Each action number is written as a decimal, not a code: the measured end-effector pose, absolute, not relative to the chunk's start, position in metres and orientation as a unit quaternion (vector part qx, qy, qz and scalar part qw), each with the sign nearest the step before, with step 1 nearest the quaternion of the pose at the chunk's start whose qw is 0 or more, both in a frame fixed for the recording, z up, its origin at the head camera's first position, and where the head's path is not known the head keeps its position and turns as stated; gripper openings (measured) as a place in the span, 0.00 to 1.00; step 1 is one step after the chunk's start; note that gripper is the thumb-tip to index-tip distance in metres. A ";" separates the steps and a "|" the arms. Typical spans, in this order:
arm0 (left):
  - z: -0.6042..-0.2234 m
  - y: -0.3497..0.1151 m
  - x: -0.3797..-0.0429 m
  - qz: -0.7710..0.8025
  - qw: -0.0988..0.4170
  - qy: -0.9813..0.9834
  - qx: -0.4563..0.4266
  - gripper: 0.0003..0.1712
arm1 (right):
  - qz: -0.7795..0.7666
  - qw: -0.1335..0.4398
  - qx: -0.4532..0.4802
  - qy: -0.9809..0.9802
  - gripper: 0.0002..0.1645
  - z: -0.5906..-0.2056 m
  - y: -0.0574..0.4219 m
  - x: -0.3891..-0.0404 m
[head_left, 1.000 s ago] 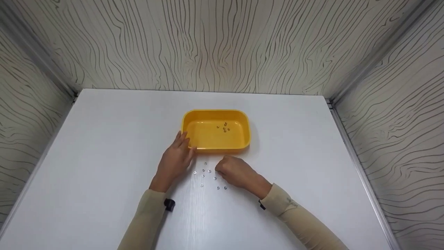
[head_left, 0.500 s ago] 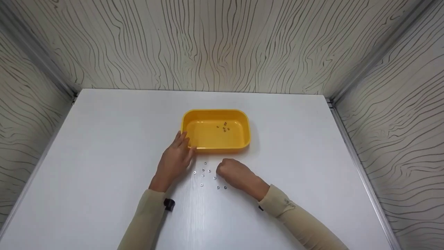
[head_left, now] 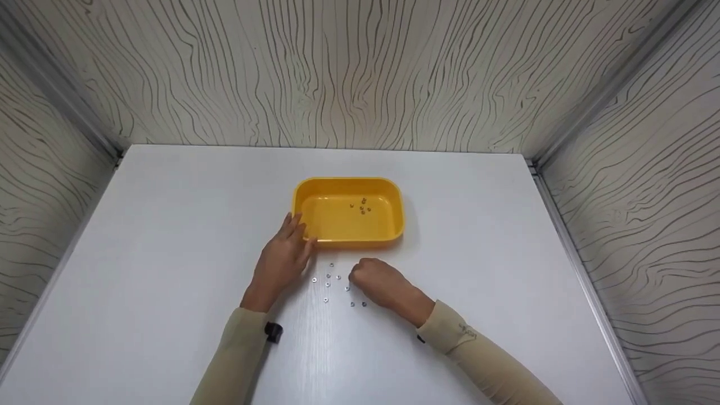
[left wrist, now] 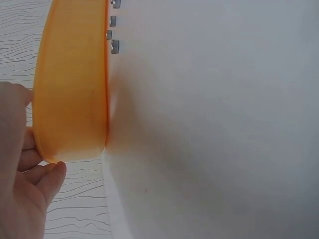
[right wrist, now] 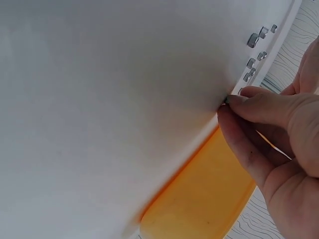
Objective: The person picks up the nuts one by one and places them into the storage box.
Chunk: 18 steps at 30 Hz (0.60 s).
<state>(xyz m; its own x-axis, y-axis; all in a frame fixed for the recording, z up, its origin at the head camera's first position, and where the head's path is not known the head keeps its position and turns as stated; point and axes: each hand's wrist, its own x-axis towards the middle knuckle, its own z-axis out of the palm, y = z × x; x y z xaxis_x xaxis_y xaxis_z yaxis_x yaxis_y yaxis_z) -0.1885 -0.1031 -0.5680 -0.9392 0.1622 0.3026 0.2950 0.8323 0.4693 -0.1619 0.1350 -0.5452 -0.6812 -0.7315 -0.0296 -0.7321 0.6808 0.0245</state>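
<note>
A yellow plastic tub (head_left: 351, 243) rests on the white table with several small nuts (head_left: 363, 212) lying inside. My left hand (head_left: 279, 260) grips its near left corner, thumb at the front wall; the left wrist view shows the fingers round the tub's rim (left wrist: 70, 99). Several loose metal nuts (head_left: 328, 284) are scattered on the table in front of the tub. Just right of them, my right hand (head_left: 383, 283) is down at the tabletop. In the right wrist view its thumb and forefinger pinch a tiny dark nut (right wrist: 226, 100), mostly hidden by the fingertips.
White table surface (head_left: 169, 225) extends around the tub on all sides. Wood-grain patterned panels (head_left: 337, 73) stand behind and at both sides. A metal rail (head_left: 585, 281) runs along the right edge.
My right hand has drawn slightly toward me, lower beside the loose nuts, its fingers staying together. My left hand and the tub have kept their places.
</note>
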 end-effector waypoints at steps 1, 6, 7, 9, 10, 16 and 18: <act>-0.568 -0.103 -0.188 -0.263 0.126 -0.949 -0.120 0.28 | 0.015 0.010 -0.398 0.917 0.11 -0.545 0.135 -0.162; -0.568 -0.103 -0.188 -0.262 0.130 -0.949 -0.122 0.28 | -0.003 0.016 -0.395 0.919 0.11 -0.546 0.135 -0.162; -0.568 -0.103 -0.188 -0.261 0.131 -0.949 -0.122 0.28 | -0.007 0.018 -0.393 0.919 0.11 -0.546 0.135 -0.162; -0.568 -0.103 -0.188 -0.260 0.134 -0.948 -0.122 0.28 | -0.012 0.021 -0.392 0.920 0.11 -0.546 0.135 -0.162; -0.568 -0.103 -0.188 -0.260 0.134 -0.948 -0.123 0.28 | -0.014 0.021 -0.391 0.920 0.11 -0.546 0.136 -0.162; -0.567 -0.103 -0.186 -0.261 0.136 -0.948 -0.122 0.27 | -0.029 0.013 -0.391 0.920 0.11 -0.543 0.136 -0.161; -0.567 -0.103 -0.186 -0.260 0.136 -0.948 -0.122 0.27 | -0.032 0.012 -0.389 0.921 0.11 -0.542 0.136 -0.161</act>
